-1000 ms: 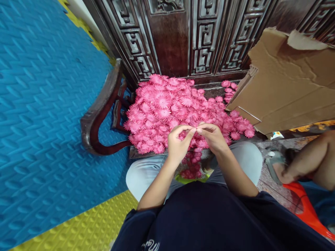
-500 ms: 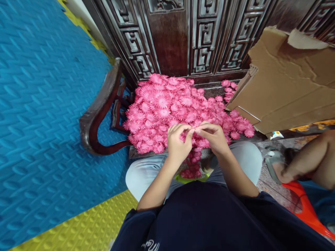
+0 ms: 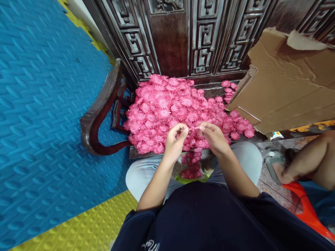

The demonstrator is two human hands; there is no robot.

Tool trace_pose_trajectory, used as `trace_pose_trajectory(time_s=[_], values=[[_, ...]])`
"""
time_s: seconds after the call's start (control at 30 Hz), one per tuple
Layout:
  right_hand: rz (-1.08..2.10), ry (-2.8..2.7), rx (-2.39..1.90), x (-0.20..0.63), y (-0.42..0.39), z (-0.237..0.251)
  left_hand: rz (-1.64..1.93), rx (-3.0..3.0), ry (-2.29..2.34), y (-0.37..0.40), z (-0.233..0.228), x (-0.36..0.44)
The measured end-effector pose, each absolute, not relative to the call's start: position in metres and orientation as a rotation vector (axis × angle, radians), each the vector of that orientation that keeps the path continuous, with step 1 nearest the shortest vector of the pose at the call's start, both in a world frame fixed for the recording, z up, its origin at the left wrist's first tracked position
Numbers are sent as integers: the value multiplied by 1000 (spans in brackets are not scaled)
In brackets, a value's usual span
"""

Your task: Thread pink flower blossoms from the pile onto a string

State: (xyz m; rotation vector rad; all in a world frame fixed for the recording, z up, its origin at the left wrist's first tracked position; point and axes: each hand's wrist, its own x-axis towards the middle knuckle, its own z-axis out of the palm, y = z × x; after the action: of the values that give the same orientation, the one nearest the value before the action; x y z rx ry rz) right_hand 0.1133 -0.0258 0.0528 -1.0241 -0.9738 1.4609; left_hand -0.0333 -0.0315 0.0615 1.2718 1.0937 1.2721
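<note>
Between my hands a small thin pink piece (image 3: pixel 194 128) is stretched; it looks like part of an artificial flower, but its exact shape is too small to tell. My left hand (image 3: pixel 176 139) pinches one end of it between thumb and forefinger. The other end is pinched by my right hand (image 3: pixel 212 137). Just behind and below my fingers, a big heap of pink artificial flowers (image 3: pixel 162 103) covers the seat of a dark wooden bench. More pink flowers (image 3: pixel 192 167) show lower down between my knees, above something bright green.
A carved bench back (image 3: pixel 170 42) rises behind the heap, with a curved wooden armrest (image 3: pixel 91 120) at left. At right, a torn cardboard box (image 3: pixel 290 87) stands on the bench. Another person's leg (image 3: pixel 306 160) is beside a red stool (image 3: pixel 305 205). Blue matting (image 3: pixel 47 122) covers the left floor.
My hands have moved slightly apart from fingertips nearly touching, and the thin pink piece now shows between them. The heap and box stay put.
</note>
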Motion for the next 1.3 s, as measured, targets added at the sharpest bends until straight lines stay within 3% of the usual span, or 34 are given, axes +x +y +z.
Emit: trace_pose_trajectory(time_s=[0.47,0.63,0.77,1.0,1.3], values=[[1381,-924,-994,93,-29,56,1667,1243,1248,-35,60,-31],[1109,-701,-1020,130,-15,49,2175,960,1330,-18,65,-78],[1106,-673,-1087,154,-9,43,1983,1100,1414,-15,65,-96],[1363,-708,-1031,124,-10,49,1556,1226,1352,-23,50,-52],[1399,-668,-986,108,-2,50,1550,1211,1370,-28,61,-53]])
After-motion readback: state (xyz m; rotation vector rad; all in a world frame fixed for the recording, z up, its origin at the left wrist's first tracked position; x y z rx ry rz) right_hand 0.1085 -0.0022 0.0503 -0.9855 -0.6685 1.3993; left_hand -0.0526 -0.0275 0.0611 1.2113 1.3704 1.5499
